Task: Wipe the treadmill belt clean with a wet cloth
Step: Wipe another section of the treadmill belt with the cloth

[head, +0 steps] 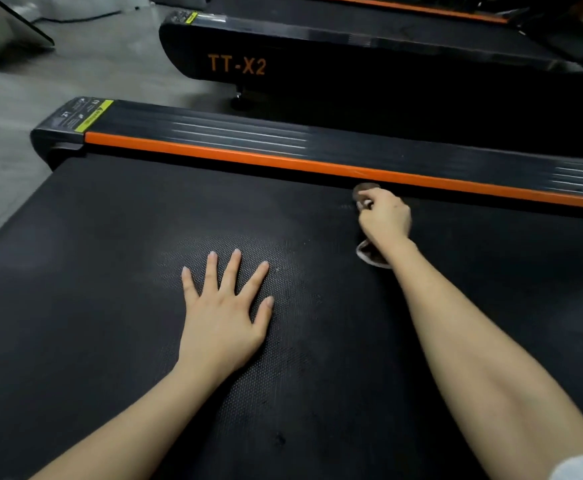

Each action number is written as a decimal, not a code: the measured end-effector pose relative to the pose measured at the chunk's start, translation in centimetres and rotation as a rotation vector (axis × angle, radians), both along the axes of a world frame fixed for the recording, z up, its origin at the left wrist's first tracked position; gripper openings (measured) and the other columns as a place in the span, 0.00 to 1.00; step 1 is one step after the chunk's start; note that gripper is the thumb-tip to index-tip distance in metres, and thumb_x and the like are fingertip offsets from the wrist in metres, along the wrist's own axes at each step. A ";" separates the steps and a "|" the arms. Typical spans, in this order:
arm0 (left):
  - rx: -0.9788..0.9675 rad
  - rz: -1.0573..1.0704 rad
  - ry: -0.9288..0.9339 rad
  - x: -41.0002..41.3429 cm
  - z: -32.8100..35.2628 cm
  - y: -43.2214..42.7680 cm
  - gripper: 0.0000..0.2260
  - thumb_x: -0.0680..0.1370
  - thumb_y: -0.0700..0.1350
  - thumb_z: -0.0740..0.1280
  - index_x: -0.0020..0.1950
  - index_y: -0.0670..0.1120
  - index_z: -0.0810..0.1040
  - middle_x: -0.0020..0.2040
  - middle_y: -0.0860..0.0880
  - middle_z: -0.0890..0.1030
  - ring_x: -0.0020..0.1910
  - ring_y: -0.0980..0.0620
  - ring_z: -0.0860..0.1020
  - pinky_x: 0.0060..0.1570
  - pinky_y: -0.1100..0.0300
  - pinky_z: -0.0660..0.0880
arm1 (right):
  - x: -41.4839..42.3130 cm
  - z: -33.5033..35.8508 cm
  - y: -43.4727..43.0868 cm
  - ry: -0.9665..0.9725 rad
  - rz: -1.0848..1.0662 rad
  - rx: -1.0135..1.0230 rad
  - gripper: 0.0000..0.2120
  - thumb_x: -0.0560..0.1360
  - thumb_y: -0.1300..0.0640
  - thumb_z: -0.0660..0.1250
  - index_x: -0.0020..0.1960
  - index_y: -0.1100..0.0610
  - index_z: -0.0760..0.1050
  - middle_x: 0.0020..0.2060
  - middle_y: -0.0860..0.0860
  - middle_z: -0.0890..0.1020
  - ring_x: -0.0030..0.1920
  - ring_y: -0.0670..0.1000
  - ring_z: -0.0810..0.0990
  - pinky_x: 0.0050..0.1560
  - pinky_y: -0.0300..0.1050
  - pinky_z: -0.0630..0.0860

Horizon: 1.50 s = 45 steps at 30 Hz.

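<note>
Your left hand (224,313) lay flat with fingers spread on the treadmill belt (75,271) at centre frame, over a pale, dusty patch. Right of centre, your right hand (383,216) gripped a crumpled cloth (368,256) against the belt, just below the orange strip (283,161) of the side rail (248,129) that ran along the belt's far edge. A second treadmill (318,64) marked TT-X2 stood beyond it at upper frame, with grey floor (75,64) at upper left. Bare belt stretched across the left and lower frame.
</note>
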State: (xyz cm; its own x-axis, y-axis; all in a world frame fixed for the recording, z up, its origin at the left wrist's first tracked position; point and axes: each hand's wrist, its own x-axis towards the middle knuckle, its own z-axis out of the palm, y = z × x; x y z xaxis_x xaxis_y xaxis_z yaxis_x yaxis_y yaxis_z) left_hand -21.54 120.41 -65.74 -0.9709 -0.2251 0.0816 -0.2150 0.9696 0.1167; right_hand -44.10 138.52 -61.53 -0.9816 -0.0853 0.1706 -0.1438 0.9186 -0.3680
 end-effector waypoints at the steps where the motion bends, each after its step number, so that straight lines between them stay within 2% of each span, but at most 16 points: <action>1: 0.002 0.001 -0.003 0.0 0.0 0.0 0.27 0.77 0.63 0.42 0.75 0.61 0.57 0.77 0.46 0.59 0.76 0.39 0.52 0.71 0.34 0.45 | 1.4 0.0 -1.0 0.008 0.078 0.013 0.14 0.75 0.58 0.62 0.58 0.47 0.78 0.61 0.51 0.77 0.61 0.58 0.75 0.56 0.45 0.71; 4: 0.011 0.007 -0.007 0.0 0.2 0.0 0.28 0.76 0.64 0.40 0.75 0.62 0.55 0.78 0.47 0.56 0.77 0.40 0.49 0.71 0.35 0.42 | 8.2 -0.7 -2.5 0.076 0.413 0.056 0.15 0.72 0.63 0.65 0.56 0.54 0.80 0.61 0.54 0.78 0.60 0.58 0.77 0.57 0.47 0.73; 7: 0.009 0.008 -0.025 0.1 0.3 0.0 0.29 0.75 0.64 0.37 0.76 0.62 0.52 0.78 0.48 0.53 0.77 0.42 0.46 0.71 0.36 0.41 | 16.2 -1.4 0.4 0.108 0.669 0.071 0.20 0.60 0.63 0.65 0.52 0.56 0.82 0.57 0.58 0.81 0.53 0.64 0.81 0.52 0.60 0.78; 9: 0.013 0.007 -0.021 0.1 0.4 0.0 0.28 0.75 0.64 0.38 0.76 0.62 0.51 0.78 0.48 0.53 0.77 0.42 0.45 0.71 0.37 0.40 | 20.1 -1.4 4.0 0.065 0.766 0.140 0.21 0.63 0.59 0.66 0.56 0.53 0.81 0.61 0.56 0.79 0.58 0.62 0.79 0.55 0.61 0.77; 11: 0.003 0.007 -0.020 0.2 0.4 -0.1 0.28 0.76 0.64 0.38 0.76 0.62 0.52 0.78 0.48 0.53 0.77 0.42 0.46 0.71 0.36 0.41 | 22.4 -0.2 7.3 0.064 0.807 0.170 0.18 0.74 0.48 0.63 0.62 0.50 0.77 0.66 0.52 0.75 0.66 0.59 0.73 0.64 0.63 0.69; 13: -0.017 0.009 -0.021 0.2 0.4 0.0 0.29 0.75 0.64 0.38 0.76 0.62 0.52 0.78 0.47 0.53 0.77 0.41 0.47 0.71 0.36 0.42 | 23.3 1.5 9.4 0.080 0.794 0.175 0.24 0.76 0.37 0.55 0.67 0.46 0.70 0.67 0.49 0.73 0.70 0.56 0.68 0.69 0.67 0.58; 15: -0.021 0.006 -0.020 0.2 0.4 0.0 0.29 0.75 0.64 0.38 0.76 0.62 0.53 0.78 0.47 0.54 0.77 0.41 0.48 0.71 0.36 0.42 | 23.3 2.7 10.1 0.124 0.665 0.061 0.26 0.76 0.35 0.54 0.69 0.46 0.68 0.66 0.49 0.74 0.70 0.54 0.68 0.70 0.67 0.54; 19: -0.016 0.005 -0.009 0.1 0.4 0.0 0.27 0.77 0.64 0.40 0.76 0.61 0.54 0.78 0.46 0.55 0.76 0.40 0.49 0.71 0.36 0.43 | 23.2 1.0 9.5 0.110 0.384 0.008 0.24 0.73 0.37 0.59 0.66 0.44 0.72 0.63 0.53 0.77 0.64 0.56 0.74 0.66 0.64 0.65; 21: -0.012 0.006 -0.012 0.2 0.4 0.1 0.25 0.79 0.63 0.43 0.76 0.61 0.54 0.78 0.46 0.55 0.76 0.41 0.48 0.71 0.36 0.43 | 24.2 -0.7 8.6 0.135 0.458 0.068 0.21 0.74 0.39 0.61 0.63 0.45 0.76 0.57 0.54 0.80 0.56 0.57 0.78 0.57 0.59 0.71; 25: 0.002 0.002 -0.004 0.2 0.6 0.2 0.24 0.80 0.62 0.46 0.76 0.61 0.55 0.78 0.46 0.54 0.77 0.41 0.47 0.71 0.36 0.42 | 24.0 -1.0 8.2 0.265 0.726 0.158 0.18 0.73 0.41 0.64 0.57 0.49 0.79 0.47 0.55 0.78 0.44 0.56 0.75 0.43 0.50 0.71; 27: 0.001 0.000 0.004 0.3 0.5 0.2 0.23 0.80 0.62 0.47 0.76 0.61 0.55 0.78 0.46 0.54 0.77 0.41 0.47 0.71 0.36 0.42 | 21.9 -1.0 8.0 0.258 0.720 0.179 0.19 0.73 0.40 0.63 0.55 0.50 0.79 0.45 0.55 0.77 0.41 0.56 0.74 0.38 0.48 0.71; 34: 0.009 0.001 -0.014 0.1 0.5 0.1 0.24 0.80 0.62 0.47 0.76 0.61 0.55 0.78 0.47 0.54 0.77 0.41 0.47 0.71 0.37 0.41 | 17.7 -1.5 2.3 0.189 0.317 0.058 0.17 0.72 0.39 0.59 0.48 0.48 0.80 0.41 0.51 0.74 0.41 0.54 0.74 0.41 0.48 0.68; 38: 0.011 -0.002 -0.010 0.1 0.6 0.0 0.24 0.80 0.62 0.47 0.76 0.61 0.55 0.78 0.46 0.54 0.77 0.41 0.47 0.71 0.36 0.41 | 24.7 -1.2 4.4 0.132 0.439 -0.032 0.15 0.73 0.43 0.60 0.43 0.52 0.78 0.38 0.49 0.72 0.38 0.52 0.72 0.39 0.46 0.67; 41: 0.008 -0.003 -0.020 0.2 0.6 0.0 0.24 0.80 0.62 0.46 0.76 0.61 0.54 0.78 0.46 0.54 0.77 0.41 0.47 0.71 0.36 0.41 | 28.5 -0.7 6.3 0.088 0.535 0.031 0.16 0.73 0.40 0.62 0.49 0.51 0.79 0.43 0.50 0.75 0.43 0.52 0.73 0.42 0.50 0.70; 43: 0.001 -0.007 -0.024 0.2 0.7 0.1 0.24 0.80 0.62 0.46 0.76 0.61 0.54 0.78 0.46 0.53 0.77 0.41 0.47 0.71 0.36 0.42 | 28.5 0.3 6.6 0.104 0.537 0.101 0.25 0.72 0.35 0.60 0.58 0.51 0.78 0.56 0.54 0.76 0.54 0.55 0.73 0.52 0.54 0.72; 45: -0.001 -0.008 -0.021 0.2 0.7 0.1 0.24 0.80 0.62 0.46 0.76 0.60 0.54 0.78 0.46 0.53 0.77 0.41 0.46 0.71 0.36 0.42 | 27.4 1.8 6.6 0.184 0.666 0.130 0.27 0.72 0.36 0.61 0.63 0.51 0.76 0.66 0.57 0.72 0.65 0.59 0.69 0.63 0.58 0.67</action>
State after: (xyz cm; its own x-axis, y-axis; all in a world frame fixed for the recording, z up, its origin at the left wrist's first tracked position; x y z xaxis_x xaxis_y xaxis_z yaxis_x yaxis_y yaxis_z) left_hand -21.29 120.49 -65.05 -0.9742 -0.2171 0.0615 -0.2095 0.9715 0.1109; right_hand -16.75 145.09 -59.70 -0.6692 -0.6896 0.2768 -0.7408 0.6482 -0.1762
